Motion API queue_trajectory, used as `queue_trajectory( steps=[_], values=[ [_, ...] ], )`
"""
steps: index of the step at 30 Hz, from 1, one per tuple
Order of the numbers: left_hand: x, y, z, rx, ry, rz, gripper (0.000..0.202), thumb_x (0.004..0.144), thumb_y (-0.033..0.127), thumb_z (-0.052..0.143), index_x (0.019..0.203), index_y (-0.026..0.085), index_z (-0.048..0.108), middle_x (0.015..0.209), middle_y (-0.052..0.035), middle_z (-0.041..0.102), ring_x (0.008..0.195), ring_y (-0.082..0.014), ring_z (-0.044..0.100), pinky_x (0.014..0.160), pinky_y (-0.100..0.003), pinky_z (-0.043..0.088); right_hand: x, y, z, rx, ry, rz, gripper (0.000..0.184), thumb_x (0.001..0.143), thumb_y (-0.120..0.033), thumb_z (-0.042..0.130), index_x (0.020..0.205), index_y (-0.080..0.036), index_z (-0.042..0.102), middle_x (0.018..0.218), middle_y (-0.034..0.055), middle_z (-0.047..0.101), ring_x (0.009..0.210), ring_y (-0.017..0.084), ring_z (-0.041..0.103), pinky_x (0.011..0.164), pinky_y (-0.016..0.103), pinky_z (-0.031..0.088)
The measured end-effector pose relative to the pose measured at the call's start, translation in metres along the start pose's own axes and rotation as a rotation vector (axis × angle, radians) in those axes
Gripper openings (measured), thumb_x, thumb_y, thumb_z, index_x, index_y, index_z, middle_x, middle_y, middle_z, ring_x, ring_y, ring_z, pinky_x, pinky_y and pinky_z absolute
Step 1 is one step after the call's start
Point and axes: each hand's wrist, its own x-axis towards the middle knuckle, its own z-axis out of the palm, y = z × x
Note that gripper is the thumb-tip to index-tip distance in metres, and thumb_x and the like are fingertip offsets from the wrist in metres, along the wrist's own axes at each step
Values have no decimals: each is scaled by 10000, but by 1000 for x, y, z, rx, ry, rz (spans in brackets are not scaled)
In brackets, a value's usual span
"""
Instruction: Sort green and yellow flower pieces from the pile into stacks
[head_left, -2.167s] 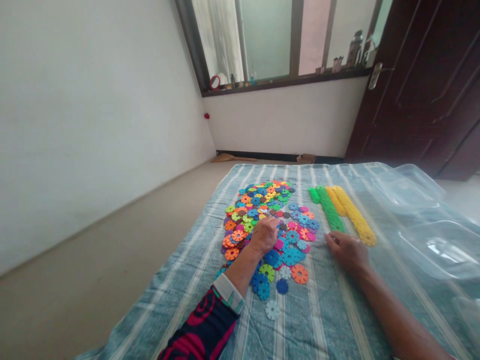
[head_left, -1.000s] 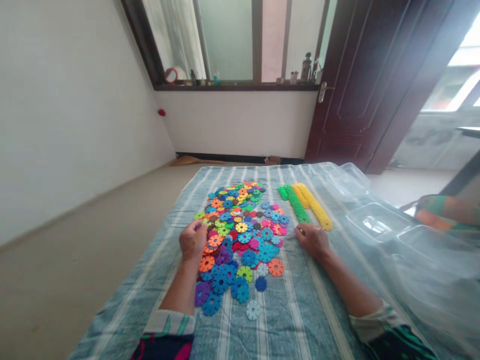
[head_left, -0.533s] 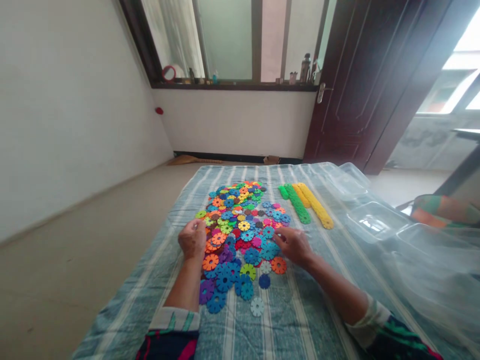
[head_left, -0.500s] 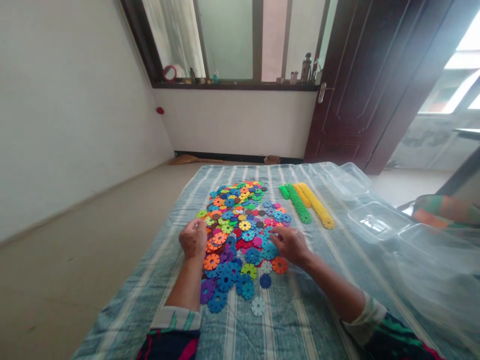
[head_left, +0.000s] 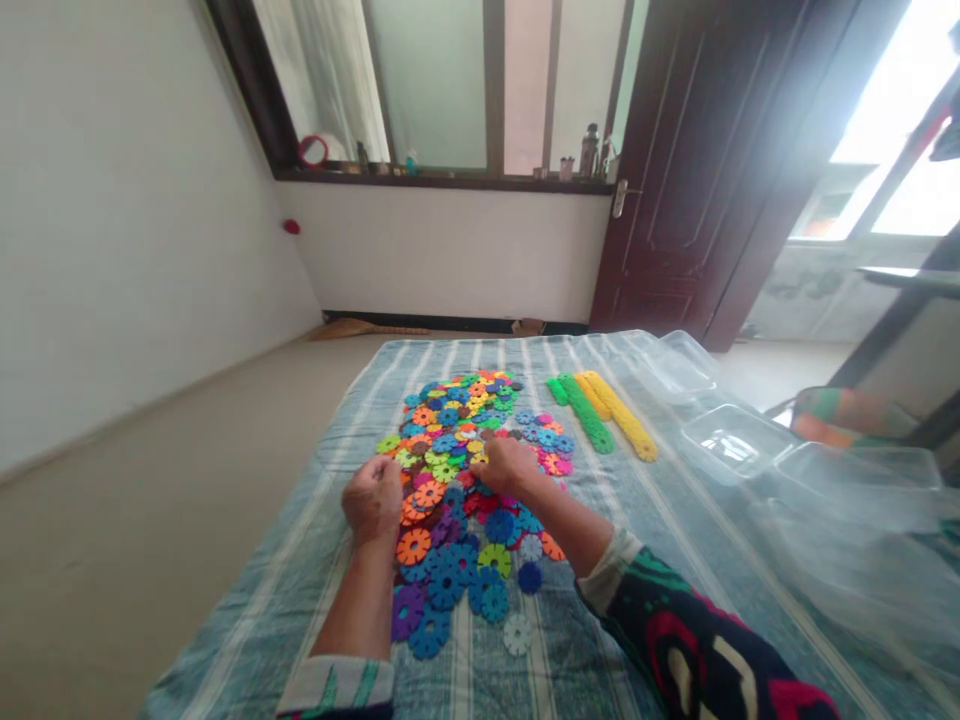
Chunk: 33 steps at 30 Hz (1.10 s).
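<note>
Head view: curled left hand (head_left: 372, 500) partly hides colourful plastic discs (head_left: 442, 585).

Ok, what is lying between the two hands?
In the head view, overlapping plastic snowflake discs lie between the left hand and the right hand, orange, red and purple ones among them.

Pale-blue striped blanket (head_left: 259, 590), rainbow-coloured plastic discs (head_left: 446, 585)
</note>
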Motion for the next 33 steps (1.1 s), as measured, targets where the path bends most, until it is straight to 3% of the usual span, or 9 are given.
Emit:
queue_trajectory(
  steps=[4,8,13,17,21,23,27,33],
  values=[
    [4,-1,2,0,-11,1,289,648,370,556,797,188,724,783,-52,721,726,-220,621,719,-308,477,4,6,6,85,102,-36,468,796,-378,585,1233,-211,611,1088,119,711,1008,270,664,762,320,487],
    [6,-2,2,-16,-3,-21,304,638,375,564,813,186,725,793,-54,719,739,-227,628,739,-320,488,8,20,10,234,153,-133,281,804,-324,608,1056,-241,698,1024,48,728,929,201,667,736,262,461],
    [12,-7,7,-35,-12,-48,334,619,395,577,833,185,725,780,-53,712,749,-237,630,769,-339,493,0,68,-11,342,161,-212,148,805,-267,628,879,-195,735,745,3,692,691,134,620,615,222,403],
    [16,-12,11,-34,-9,-55,350,617,409,590,848,185,727,768,-51,702,765,-250,630,769,-356,494,-16,132,-42,129,203,-99,172,820,-237,602,905,-199,747,808,40,700,739,157,619,647,245,404],
    [18,-15,14,-9,6,-40,366,627,428,591,859,182,731,738,-44,683,764,-252,625,770,-358,498,-29,192,-72,-187,94,50,231,835,-224,554,958,-235,748,970,56,721,873,186,641,682,244,418],
    [19,-16,15,1,11,-39,370,631,426,590,869,180,730,724,-39,676,753,-247,622,762,-350,502,-33,213,-83,-240,69,91,241,813,-194,553,944,-229,753,1003,64,723,904,199,647,691,243,421],
    [19,-17,16,-4,-1,-26,350,643,403,587,874,178,724,733,-35,679,752,-241,625,760,-340,506,-37,234,-94,-281,51,136,260,789,-156,551,942,-210,754,1016,72,729,911,197,658,694,232,424],
    [16,-12,12,-36,-2,-42,339,639,388,596,873,178,722,744,-34,694,763,-245,633,769,-350,511,-33,241,-87,-318,14,152,253,764,-158,578,942,-209,751,967,70,737,876,186,665,676,221,425]
  ],
)
